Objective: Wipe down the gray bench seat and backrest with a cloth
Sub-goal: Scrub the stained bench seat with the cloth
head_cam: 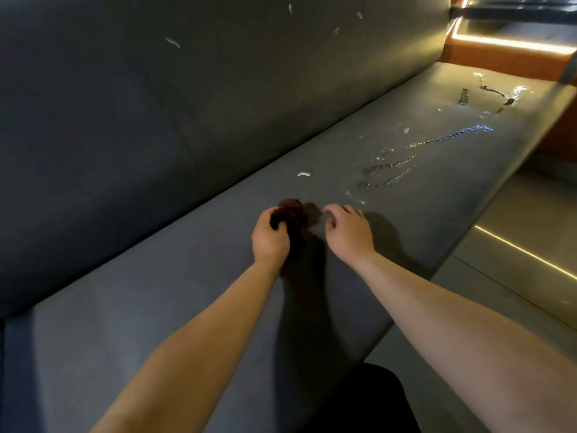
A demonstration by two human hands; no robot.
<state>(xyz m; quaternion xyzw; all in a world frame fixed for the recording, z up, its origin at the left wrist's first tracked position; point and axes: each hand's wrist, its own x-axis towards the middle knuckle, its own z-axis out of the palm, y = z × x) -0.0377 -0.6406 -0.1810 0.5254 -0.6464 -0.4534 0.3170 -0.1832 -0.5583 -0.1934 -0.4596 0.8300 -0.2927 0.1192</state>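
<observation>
A long gray bench seat (156, 307) runs from near left to far right, with its gray backrest (156, 120) rising behind it. My left hand (270, 237) grips a bunched dark reddish-brown cloth (292, 210) against the seat near the backrest crease. My right hand (348, 231) hovers just right of the cloth with fingers curled down toward the seat, and whether it holds anything is unclear. Wet streaks and white flecks (406, 164) cover the seat farther right. Small white flecks (172, 42) also dot the backrest.
The bench ends at an orange panel with a lit strip (499, 48) at the far right. A pale tiled floor with a light line (524, 254) lies below the seat's front edge. A dark clothed leg (374, 401) shows at the bottom.
</observation>
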